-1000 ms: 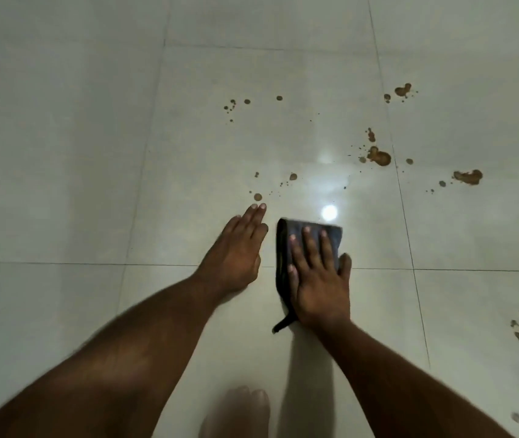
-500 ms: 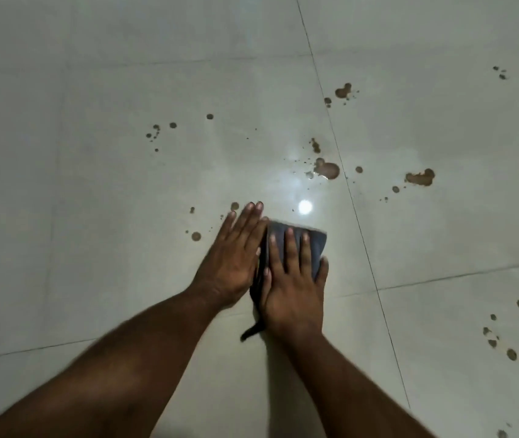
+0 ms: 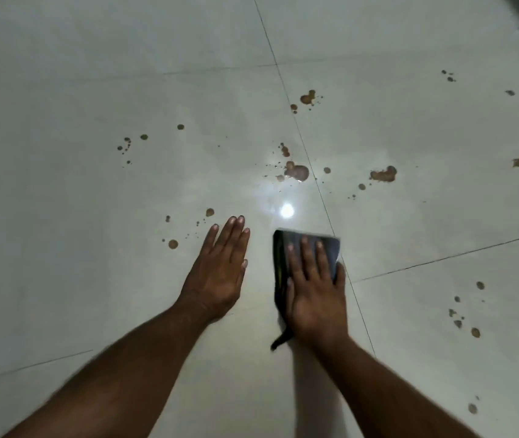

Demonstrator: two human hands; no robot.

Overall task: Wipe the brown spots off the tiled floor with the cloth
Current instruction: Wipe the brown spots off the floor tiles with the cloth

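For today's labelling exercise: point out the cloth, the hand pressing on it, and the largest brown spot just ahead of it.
cloth (image 3: 330, 248): head view, bare dark fabric beyond the fingertips.
right hand (image 3: 315, 295): head view, back of the hand.
largest brown spot (image 3: 297, 170): head view, middle of the blotch.

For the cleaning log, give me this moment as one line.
left hand flat on tiled floor | right hand pressing dark cloth flat | brown spots ahead unwiped

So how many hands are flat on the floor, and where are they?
2. The left hand rests open on the bare tile, near small brown spots. The right hand presses flat on the dark cloth, to its right. None looks hidden.
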